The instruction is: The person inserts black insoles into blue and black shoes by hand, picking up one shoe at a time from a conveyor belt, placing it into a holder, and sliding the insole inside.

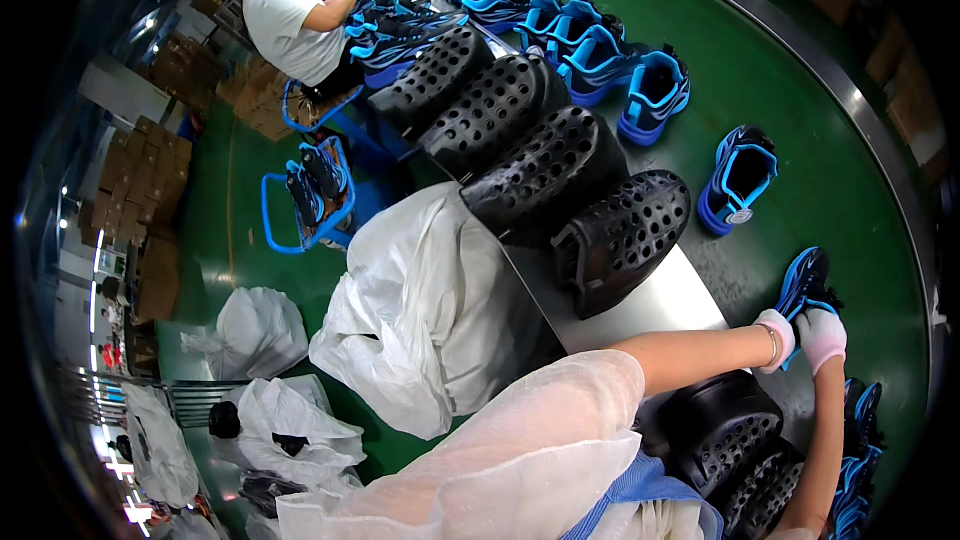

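Note:
Both my hands, in white and pink gloves, are closed on a dark sneaker [803, 278] with bright blue edging, low over the green belt at the right. My left hand [777, 340], with a bracelet at its wrist, grips the shoe's near left side. Close beside it, my right hand [822, 333] holds the near right side. My fingertips are partly hidden behind the gloves and the shoe. Farther up the belt stands a single blue and black sneaker [740, 180], and beyond it another [655, 95].
Black perforated shoe-shaped forms [625, 235] line the metal table edge [660, 305]; more black forms [725, 430] lie under my arms. Sneakers [858, 460] stand at lower right. A large white bag [420, 310] and a blue cart [310, 195] are left. A co-worker [295, 25] sits at far left.

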Demonstrator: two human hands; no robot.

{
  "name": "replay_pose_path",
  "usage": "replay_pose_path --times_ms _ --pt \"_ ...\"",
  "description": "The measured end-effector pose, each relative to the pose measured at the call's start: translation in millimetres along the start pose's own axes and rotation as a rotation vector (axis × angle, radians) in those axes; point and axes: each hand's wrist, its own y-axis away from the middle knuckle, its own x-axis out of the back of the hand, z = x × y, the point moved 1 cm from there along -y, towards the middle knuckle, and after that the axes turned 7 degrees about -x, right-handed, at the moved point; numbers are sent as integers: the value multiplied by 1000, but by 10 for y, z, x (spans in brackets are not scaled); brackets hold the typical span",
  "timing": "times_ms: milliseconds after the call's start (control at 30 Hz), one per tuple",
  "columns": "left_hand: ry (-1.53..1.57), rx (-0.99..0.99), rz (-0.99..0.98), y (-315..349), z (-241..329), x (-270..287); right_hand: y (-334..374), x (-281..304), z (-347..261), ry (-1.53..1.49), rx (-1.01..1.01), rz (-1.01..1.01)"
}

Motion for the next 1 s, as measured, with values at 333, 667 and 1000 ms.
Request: replay_pose_path --times_ms 333,667,1000 --pt "-54 -15 53 248 38 72 1960 866 174 -418 -176 187" --pt "202 33 397 603 -193 41 3422 453 701 -470 -573 484" --pt "-27 -74 208 778 -343 312 3817 226 558 -392 -942 662"
